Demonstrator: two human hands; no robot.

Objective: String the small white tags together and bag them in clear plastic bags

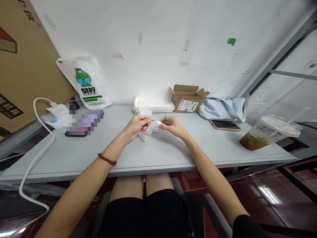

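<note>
Over the middle of the grey table, my left hand (140,125) and my right hand (171,126) are close together, each closed in a pinch. A thin loop (155,119) shows between the fingertips of both hands; which hand grips it I cannot tell. Between my right thumb and fingers is a small white piece (158,123), too small to name. What my left fingers pinch is mostly hidden. Several whitish, see-through strips (142,136) lie beneath and behind my left hand, partly covered by it.
Behind my hands are a stack of white sheets or envelopes (156,105) and an open cardboard box (187,99). At right are a blue cloth bag (220,109), a phone (225,125) and a drink cup (266,134). A pixelated device (84,124), charger (58,114) and plastic bag (86,82) are left.
</note>
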